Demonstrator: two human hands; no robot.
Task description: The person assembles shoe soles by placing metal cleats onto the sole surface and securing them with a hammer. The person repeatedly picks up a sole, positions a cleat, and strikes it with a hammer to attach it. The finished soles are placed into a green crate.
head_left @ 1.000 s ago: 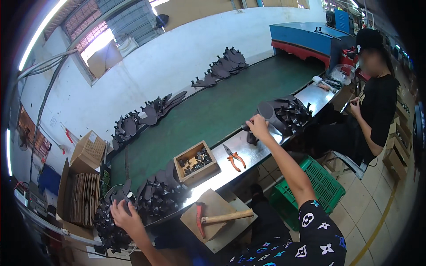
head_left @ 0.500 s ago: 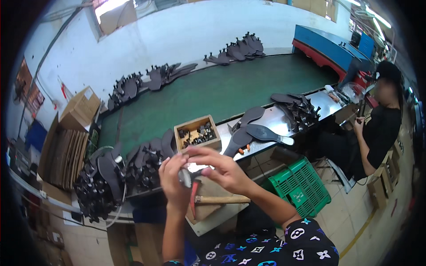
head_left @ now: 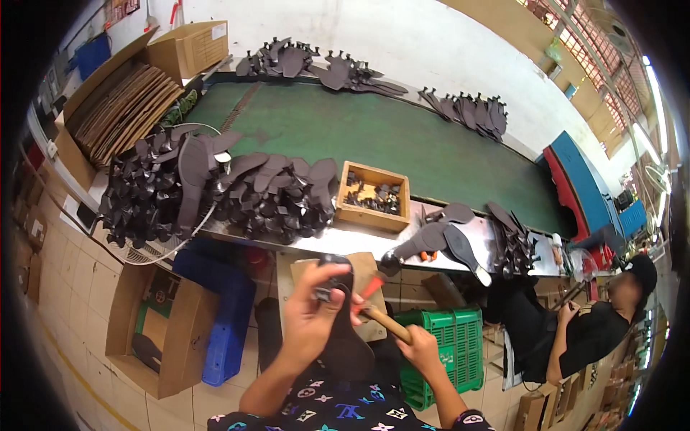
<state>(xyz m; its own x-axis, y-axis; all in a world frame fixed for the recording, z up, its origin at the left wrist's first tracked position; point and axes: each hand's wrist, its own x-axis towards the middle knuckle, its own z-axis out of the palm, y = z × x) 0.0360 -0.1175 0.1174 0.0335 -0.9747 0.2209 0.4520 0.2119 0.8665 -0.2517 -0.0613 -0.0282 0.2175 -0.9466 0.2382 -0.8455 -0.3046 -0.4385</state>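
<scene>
Head view: at the far left, flattened brown cardboard sheets [head_left: 118, 108] lean by a closed cardboard carton [head_left: 192, 44], well up and left of the left hand. Below them an open cardboard box [head_left: 172, 327] stands on the tiled floor beside a blue plastic crate [head_left: 228, 316], just left of the person's left forearm. Above the left hand, a heap of dark brown leather sandal uppers and soles [head_left: 215, 190] covers the near edge of a long bench topped with a green belt [head_left: 374, 136].

The left hand [head_left: 313, 316] is curled, its thumb and fingers pinching the upper end of a dark brown sandal sole [head_left: 343, 337], which stands nearly upright between the two hands over a light wooden work block [head_left: 363, 276]. A small dark fitting [head_left: 323, 294] sits at the fingertips against the sole.

Up and right of the left hand rests a small open wooden box of dark metal parts [head_left: 374, 195]. The right hand [head_left: 422, 350] is closed in a fist around the wooden handle of a red-headed hammer [head_left: 379, 316], its head near the sole; contact cannot be told. A green plastic basket [head_left: 438, 352] stands just behind this hand. Further right, more dark soles [head_left: 460, 241] lie on the bench edge, and a seated co-worker in black clothes [head_left: 586, 334] works at the far right.
</scene>
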